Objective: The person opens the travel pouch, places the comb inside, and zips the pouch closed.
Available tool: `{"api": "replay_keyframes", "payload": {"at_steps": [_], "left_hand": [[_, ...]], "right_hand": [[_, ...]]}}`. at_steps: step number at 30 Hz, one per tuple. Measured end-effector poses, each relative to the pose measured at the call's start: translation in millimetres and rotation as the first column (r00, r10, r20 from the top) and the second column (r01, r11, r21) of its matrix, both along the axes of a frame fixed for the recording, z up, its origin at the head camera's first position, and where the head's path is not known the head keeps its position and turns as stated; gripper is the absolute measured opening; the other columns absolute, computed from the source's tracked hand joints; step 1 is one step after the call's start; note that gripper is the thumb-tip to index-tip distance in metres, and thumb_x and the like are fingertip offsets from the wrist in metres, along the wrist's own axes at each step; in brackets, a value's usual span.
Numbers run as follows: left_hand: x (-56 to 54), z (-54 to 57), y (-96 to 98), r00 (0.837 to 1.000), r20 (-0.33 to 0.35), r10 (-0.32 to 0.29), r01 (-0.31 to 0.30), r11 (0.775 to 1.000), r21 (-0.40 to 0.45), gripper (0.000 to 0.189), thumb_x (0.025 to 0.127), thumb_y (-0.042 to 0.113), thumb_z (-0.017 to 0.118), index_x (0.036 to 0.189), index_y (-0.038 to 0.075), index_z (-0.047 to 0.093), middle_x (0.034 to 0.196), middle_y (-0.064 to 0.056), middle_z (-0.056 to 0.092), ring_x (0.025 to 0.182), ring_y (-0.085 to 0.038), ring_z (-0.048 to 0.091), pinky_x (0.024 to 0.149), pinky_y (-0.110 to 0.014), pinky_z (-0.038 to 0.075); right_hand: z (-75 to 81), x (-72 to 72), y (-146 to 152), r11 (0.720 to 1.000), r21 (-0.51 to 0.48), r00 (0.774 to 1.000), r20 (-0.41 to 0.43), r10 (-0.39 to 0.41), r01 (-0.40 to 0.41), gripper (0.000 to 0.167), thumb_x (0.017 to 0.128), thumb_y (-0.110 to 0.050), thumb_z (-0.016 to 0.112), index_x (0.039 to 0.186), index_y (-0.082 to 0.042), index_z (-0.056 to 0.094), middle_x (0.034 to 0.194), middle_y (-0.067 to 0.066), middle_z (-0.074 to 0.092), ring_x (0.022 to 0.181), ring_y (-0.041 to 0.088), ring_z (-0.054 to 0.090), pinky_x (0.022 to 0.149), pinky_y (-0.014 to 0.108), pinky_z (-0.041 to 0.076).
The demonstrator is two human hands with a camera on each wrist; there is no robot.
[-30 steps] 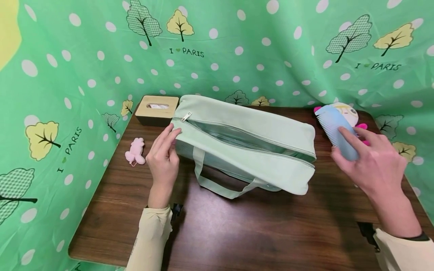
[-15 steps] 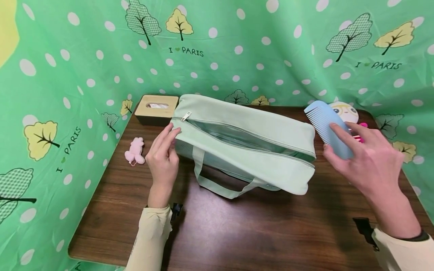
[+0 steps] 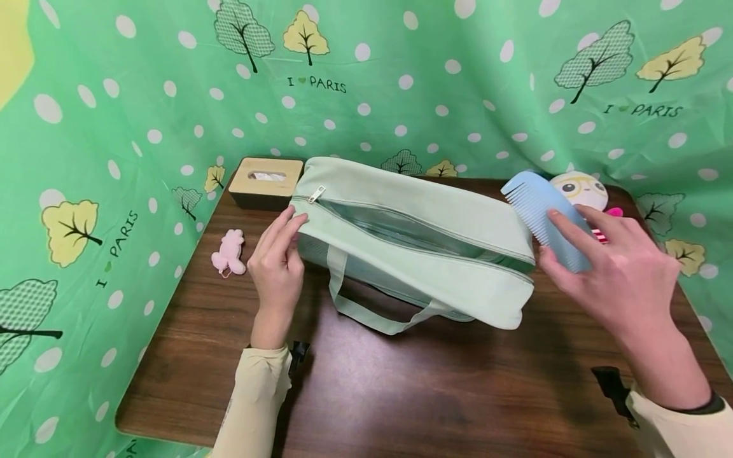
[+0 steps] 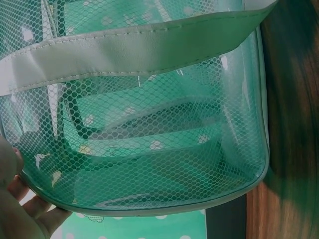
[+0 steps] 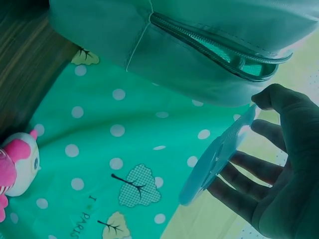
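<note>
A light green zip-up bag (image 3: pixel 424 210) with a strap handle and see-through, mesh-patterned sides stands on the table, its top zipper partly undone. My left hand (image 3: pixel 277 270) grips the bag's left top corner beside the zipper pull (image 3: pixel 317 193). In the left wrist view, the fingers (image 4: pixel 37 211) hold the bag's edge. Beyond the bag's right end, my right hand (image 3: pixel 618 273) pinches a blue comb (image 3: pixel 544 210) between thumb and fingers. The comb is held up with its teeth toward the bag. The right wrist view shows the comb (image 5: pixel 219 154) close to the zipper opening (image 5: pixel 244 64).
Behind the right hand sits a white and pink plush toy (image 3: pixel 583 189), partly covered by it. A small pink plush (image 3: pixel 229 252) lies left of the left hand. A wooden-topped tissue box (image 3: pixel 266 181) stands at the back left. Green printed cloth (image 3: pixel 366 76) hangs around the table.
My right hand has carried the comb left toward the bag's right end, uncovering more of the plush toy behind it. The left hand has stayed on the bag's corner.
</note>
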State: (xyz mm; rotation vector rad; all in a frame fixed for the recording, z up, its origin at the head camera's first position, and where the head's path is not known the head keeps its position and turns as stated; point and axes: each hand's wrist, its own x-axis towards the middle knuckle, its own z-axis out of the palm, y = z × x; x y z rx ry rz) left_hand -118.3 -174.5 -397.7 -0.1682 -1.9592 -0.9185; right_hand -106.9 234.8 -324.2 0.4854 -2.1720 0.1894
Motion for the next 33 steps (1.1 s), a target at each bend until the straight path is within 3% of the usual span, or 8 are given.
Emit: {"api": "replay_keyframes", "payload": {"at_steps": [5,16,33], "left_hand": [[-1.0,-1.5,-0.7,1.0,-0.005,0.001,-0.001,1.0,-0.001,0.026,0.096,-0.008,0.062,0.109,0.006,0.079,0.121,-0.011,0.075,0.111,-0.033,0.072,0.083,-0.052,0.055],[0.6,-0.8,-0.4,1.0,-0.004,-0.001,0.001,1.0,-0.001,0.023,0.097,-0.005,0.063,0.109,0.006,0.079,0.121,-0.012,0.075,0.111,-0.034,0.072,0.088,-0.054,0.056],[1.9,-0.1,0.7,1.0,0.015,0.001,-0.001,1.0,0.004,0.025,0.096,-0.006,0.062,0.109,0.007,0.079,0.123,-0.011,0.075,0.112,-0.032,0.071,0.089,-0.051,0.055]], "right_hand": [[-0.5,3.4,-3.1,1.0,0.019,1.0,0.018,0.008,-0.009,0.056,0.093,-0.05,0.049,0.111,-0.007,0.08,0.107,0.026,0.073,0.083,0.048,0.064,0.038,0.044,0.023],[1.5,9.9,-12.7,0.998,-0.009,0.998,0.024,0.059,-0.058,0.055,0.093,-0.049,0.051,0.109,-0.005,0.08,0.11,0.027,0.073,0.09,0.051,0.065,0.042,0.054,0.035],[10.9,14.5,-32.0,0.99,-0.005,0.99,-0.003,0.142,-0.142,0.051,0.096,-0.048,0.052,0.107,-0.008,0.081,0.111,0.021,0.075,0.088,0.046,0.067,0.039,0.049,0.029]]}}
